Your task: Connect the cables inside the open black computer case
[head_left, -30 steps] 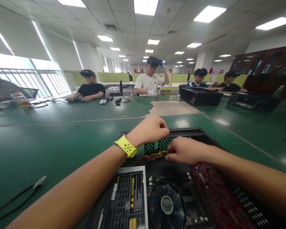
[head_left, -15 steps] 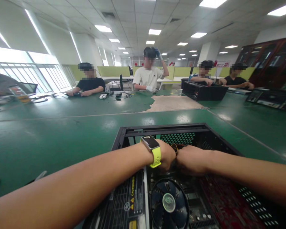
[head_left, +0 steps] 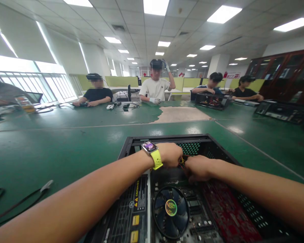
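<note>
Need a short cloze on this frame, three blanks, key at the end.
1. The watch is on the person's ____ wrist.
2. Thin wires show ____ the left hand and the right hand.
3. Inside the computer case, the circuit board beside the fan is coloured ____.

Missing words: left; between; red.

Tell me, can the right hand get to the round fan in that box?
Probably yes. The fan faces up uncovered, nearer the camera than the right hand, and nothing seems to lie between them. The hand is at the thin wires, so it might have to leave those first.
</note>
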The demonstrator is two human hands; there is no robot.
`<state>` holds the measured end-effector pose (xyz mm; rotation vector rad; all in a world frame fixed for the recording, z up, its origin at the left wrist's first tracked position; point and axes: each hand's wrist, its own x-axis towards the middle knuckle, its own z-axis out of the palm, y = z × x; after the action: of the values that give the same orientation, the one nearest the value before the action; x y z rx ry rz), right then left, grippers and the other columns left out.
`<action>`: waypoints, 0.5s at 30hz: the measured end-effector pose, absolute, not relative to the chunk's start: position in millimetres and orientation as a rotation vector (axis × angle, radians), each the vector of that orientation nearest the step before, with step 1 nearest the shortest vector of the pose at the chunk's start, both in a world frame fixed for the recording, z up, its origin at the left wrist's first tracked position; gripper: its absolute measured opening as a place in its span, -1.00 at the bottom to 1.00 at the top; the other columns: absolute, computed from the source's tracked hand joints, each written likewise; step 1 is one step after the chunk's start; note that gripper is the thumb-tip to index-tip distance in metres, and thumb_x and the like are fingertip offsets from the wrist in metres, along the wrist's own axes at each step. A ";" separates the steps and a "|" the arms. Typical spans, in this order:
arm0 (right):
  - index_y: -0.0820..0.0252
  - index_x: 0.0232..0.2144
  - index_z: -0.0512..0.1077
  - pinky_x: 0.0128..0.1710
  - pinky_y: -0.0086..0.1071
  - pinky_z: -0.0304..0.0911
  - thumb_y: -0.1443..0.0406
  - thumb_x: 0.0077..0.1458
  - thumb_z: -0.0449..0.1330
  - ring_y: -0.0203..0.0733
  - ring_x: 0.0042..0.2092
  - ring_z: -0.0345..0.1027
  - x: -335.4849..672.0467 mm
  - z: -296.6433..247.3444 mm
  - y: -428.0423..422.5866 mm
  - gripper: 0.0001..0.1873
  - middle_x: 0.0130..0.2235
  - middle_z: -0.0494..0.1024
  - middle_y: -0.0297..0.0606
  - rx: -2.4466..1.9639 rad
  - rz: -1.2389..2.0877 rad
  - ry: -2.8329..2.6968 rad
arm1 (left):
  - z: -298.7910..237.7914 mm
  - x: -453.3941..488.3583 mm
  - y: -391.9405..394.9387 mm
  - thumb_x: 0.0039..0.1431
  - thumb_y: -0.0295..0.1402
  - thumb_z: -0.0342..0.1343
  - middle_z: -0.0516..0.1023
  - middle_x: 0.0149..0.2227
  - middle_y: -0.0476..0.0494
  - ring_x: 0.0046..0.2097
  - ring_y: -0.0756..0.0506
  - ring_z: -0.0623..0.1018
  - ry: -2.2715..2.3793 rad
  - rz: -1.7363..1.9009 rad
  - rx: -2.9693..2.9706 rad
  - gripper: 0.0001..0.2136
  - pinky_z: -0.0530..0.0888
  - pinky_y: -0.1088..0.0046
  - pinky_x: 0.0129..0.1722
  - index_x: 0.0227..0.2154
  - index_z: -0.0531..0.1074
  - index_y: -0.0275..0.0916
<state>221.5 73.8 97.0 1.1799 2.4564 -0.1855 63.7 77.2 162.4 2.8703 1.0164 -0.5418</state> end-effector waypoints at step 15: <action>0.38 -0.23 0.46 -0.31 -0.21 0.26 0.30 0.07 0.05 0.12 -0.17 0.40 216.5 114.1 62.5 -0.71 -0.19 0.48 0.13 1.874 0.246 2.329 | 160.5 58.4 68.2 -0.01 -0.32 0.05 0.58 -0.25 -0.27 -0.22 -0.19 0.55 1.237 0.049 2.922 -0.74 0.44 0.34 -0.26 -0.24 0.52 -0.23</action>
<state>216.5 62.5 114.1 1.8741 2.3294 0.2461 58.4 68.2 160.5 2.9221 1.2367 0.0491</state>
